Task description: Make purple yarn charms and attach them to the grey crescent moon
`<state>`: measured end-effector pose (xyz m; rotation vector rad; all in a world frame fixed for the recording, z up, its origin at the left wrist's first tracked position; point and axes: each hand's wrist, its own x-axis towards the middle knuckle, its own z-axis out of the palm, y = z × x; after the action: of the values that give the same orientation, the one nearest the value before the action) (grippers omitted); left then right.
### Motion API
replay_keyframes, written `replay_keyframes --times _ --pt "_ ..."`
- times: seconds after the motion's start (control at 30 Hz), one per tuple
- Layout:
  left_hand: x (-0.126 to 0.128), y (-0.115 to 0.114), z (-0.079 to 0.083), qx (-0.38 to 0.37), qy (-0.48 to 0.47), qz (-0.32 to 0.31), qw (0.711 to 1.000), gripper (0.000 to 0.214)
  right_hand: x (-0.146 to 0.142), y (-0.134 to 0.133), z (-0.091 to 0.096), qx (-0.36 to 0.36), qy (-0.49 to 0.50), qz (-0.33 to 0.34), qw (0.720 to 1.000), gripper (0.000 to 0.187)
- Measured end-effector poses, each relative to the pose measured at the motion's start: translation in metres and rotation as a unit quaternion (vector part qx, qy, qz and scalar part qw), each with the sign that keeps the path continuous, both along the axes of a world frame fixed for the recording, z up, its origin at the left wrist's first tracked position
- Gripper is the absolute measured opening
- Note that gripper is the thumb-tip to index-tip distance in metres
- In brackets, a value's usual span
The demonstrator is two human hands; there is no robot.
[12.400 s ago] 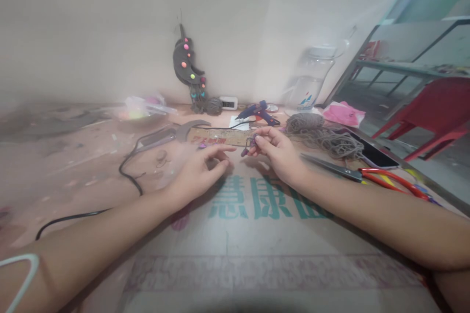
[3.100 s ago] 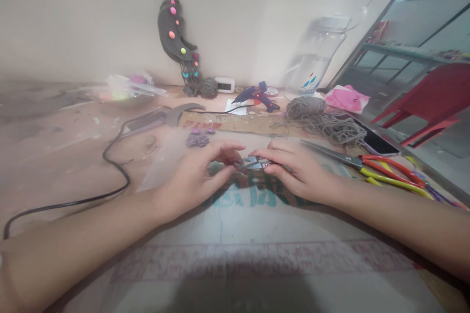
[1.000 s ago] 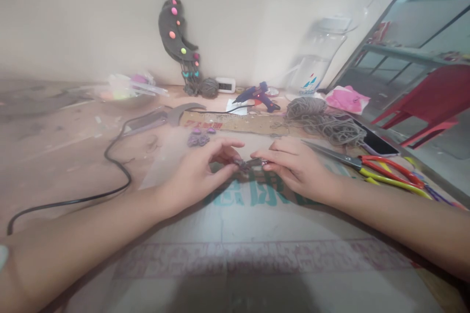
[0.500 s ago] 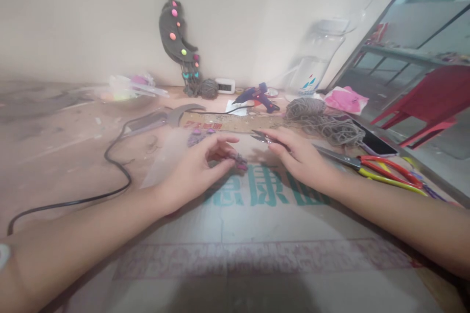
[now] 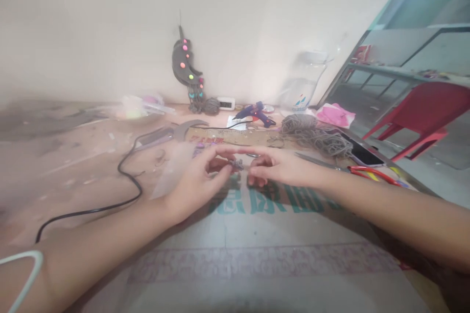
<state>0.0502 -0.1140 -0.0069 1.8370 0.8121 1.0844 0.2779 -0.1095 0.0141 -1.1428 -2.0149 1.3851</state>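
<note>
A small grey yarn piece is pinched between the thumb and fingers of my left hand, over the printed board. From the other side, my right hand has come close, with its index finger stretched towards the left fingertips and the others loosely bent. I see nothing held in it, though its palm is hidden. Behind its fingers a bit of shiny metal shows, probably the snips. A purple-and-grey piece lies partly hidden behind my left hand.
Large scissors lie partly under my right forearm. Grey yarn, a phone, a glue gun and a water bottle are beyond. A black cable runs along the left. A moon-shaped ornament hangs on the wall.
My right hand has moved away from the small snips and in towards the yarn piece, its fingers now bent. My left hand keeps its hold. The head view has tilted up.
</note>
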Motion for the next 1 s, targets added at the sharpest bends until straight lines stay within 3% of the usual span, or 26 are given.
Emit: replay_keyframes --times 0.1,0.2,0.27,0.4,0.53,0.8,1.0 --pt "0.0 -0.001 0.003 0.004 0.009 0.012 1.0 0.023 -0.011 0.007 -0.002 -0.058 0.021 0.005 0.998 0.048" --pt "0.0 0.001 0.002 0.0 0.007 0.017 1.0 0.023 -0.016 0.014 -0.007 -0.036 0.05 -0.059 0.996 0.02" --pt "0.001 0.004 0.001 -0.009 -0.006 0.016 1.0 0.023 -0.018 0.017 -0.011 0.0 0.082 -0.112 0.99 0.014" --pt "0.003 0.011 -0.001 -0.057 -0.006 0.01 0.998 0.028 -0.018 0.014 -0.014 0.068 0.16 -0.193 0.966 0.018" --pt "0.004 0.012 -0.001 -0.102 0.011 -0.026 0.994 0.035 -0.014 0.007 -0.013 0.09 0.191 -0.204 0.956 0.026" --pt "0.0 0.014 -0.009 -0.082 0.076 -0.034 0.993 0.039 -0.014 0.006 -0.014 0.108 0.2 -0.216 0.95 0.029" --pt "-0.001 0.013 -0.009 -0.051 0.096 -0.017 0.994 0.042 -0.011 0.003 -0.002 0.148 0.191 -0.223 0.944 0.027"
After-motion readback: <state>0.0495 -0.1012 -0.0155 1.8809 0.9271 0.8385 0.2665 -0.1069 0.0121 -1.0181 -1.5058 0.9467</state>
